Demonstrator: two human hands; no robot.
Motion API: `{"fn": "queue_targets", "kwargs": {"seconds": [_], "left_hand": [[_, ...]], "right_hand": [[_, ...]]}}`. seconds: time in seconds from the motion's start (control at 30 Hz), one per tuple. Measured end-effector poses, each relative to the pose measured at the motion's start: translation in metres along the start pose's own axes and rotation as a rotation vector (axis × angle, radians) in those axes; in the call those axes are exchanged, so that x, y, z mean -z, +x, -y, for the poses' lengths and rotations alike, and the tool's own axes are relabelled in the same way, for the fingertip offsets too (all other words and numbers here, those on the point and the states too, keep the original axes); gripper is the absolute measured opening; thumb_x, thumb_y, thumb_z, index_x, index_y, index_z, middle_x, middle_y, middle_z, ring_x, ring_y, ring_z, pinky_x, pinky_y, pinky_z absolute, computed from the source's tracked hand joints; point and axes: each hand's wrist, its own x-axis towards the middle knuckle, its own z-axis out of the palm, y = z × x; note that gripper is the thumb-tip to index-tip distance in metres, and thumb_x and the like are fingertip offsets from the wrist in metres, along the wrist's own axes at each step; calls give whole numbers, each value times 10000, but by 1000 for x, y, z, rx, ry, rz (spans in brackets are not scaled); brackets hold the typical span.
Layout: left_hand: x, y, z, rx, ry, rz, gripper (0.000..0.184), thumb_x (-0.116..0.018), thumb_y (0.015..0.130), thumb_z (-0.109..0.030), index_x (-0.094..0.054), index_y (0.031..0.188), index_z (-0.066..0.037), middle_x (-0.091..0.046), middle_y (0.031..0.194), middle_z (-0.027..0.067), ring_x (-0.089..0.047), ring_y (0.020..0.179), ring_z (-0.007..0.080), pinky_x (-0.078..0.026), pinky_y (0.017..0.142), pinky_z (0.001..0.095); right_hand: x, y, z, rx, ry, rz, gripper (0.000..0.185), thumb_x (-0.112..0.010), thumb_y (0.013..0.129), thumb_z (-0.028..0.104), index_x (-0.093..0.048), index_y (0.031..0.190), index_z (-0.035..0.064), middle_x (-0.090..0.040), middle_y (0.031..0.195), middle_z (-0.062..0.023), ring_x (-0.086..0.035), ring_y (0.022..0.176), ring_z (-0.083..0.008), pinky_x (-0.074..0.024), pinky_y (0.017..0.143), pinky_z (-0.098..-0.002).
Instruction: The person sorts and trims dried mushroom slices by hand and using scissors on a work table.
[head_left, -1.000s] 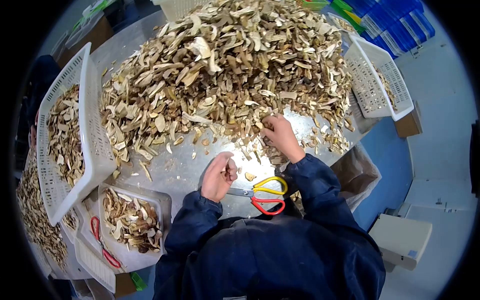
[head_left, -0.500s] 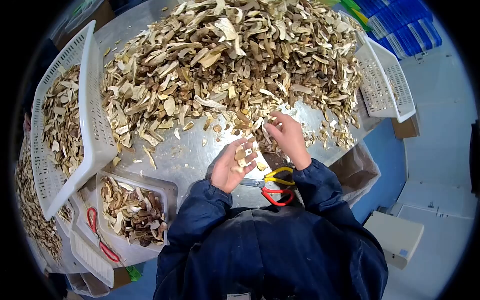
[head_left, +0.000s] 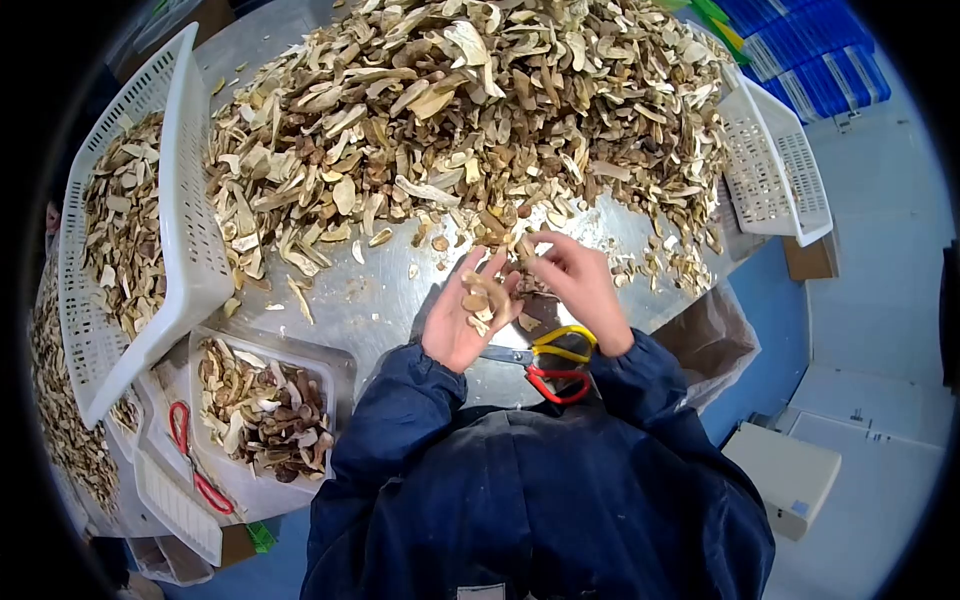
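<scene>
My left hand point(head_left: 462, 318) is turned palm up, with a few dried mushroom slices point(head_left: 483, 300) lying in its cupped fingers. Close beside it, my right hand point(head_left: 583, 287) has thumb and fingertips drawn together around what looks like another small slice, partly hidden by the fingers. Both hands hover over the near edge of a large heap of dried mushroom slices point(head_left: 450, 130) on the metal table point(head_left: 385, 275). Just below them lie scissors with one yellow and one red handle point(head_left: 558, 385), their blades pointing left.
On the left stand a tall white slotted basket point(head_left: 190, 250) of slices and a clear tray point(head_left: 335, 375) holding more. Red-handled scissors point(head_left: 182, 432) lie beside that tray. Another white basket point(head_left: 770, 165) is at the right, above a lined bin point(head_left: 715, 335).
More slices, including a long curved one, now rest in my left hand. My right hand's fingers have closed together and sit slightly lower. The view has shifted a little.
</scene>
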Motion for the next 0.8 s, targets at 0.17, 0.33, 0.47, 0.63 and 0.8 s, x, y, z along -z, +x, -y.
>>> {"fn": "queue_targets", "kwargs": {"seconds": [0.17,0.33,0.47,0.63,0.8], "left_hand": [[17,0,-2,-1,-44,-22,415,-380,1006,-292,-348,1404,-177,-499,1206,19,-524,980,148,-465,782,312],[16,2,-6,14,-129,-7,374,-406,1000,-274,-398,1357,-162,-527,1115,26,-521,905,142,-465,681,260],[-33,-5,-3,-17,-33,-268,365,-401,1000,-274,-413,1340,-141,-548,1159,32,-549,976,166,-503,773,306],[10,-2,-4,-19,-108,-63,271,-462,979,-200,-460,1233,-105,-522,976,18,-506,781,123,-455,603,232],[16,1,-9,43,-252,126,242,-471,970,-174,-472,1201,-101,-516,950,23,-506,769,121,-455,614,230]], "right_hand": [[-26,29,-44,63,-416,-137,199,-645,796,245,-651,827,48,-650,690,-138,-636,650,-314,-494,592,-392],[-4,26,-33,-31,-150,-150,205,-628,794,220,-671,826,22,-630,631,-136,-626,589,-257,-470,549,-338],[-8,13,-7,15,-104,29,207,-633,791,238,-678,818,38,-634,630,-118,-623,559,-238,-464,525,-330],[-37,21,-28,98,-547,-74,207,-641,783,257,-657,791,50,-642,674,-153,-633,630,-327,-502,579,-403],[-18,22,-41,-1,-346,-21,191,-627,767,204,-667,862,42,-625,651,-161,-630,618,-315,-483,556,-376]]}}
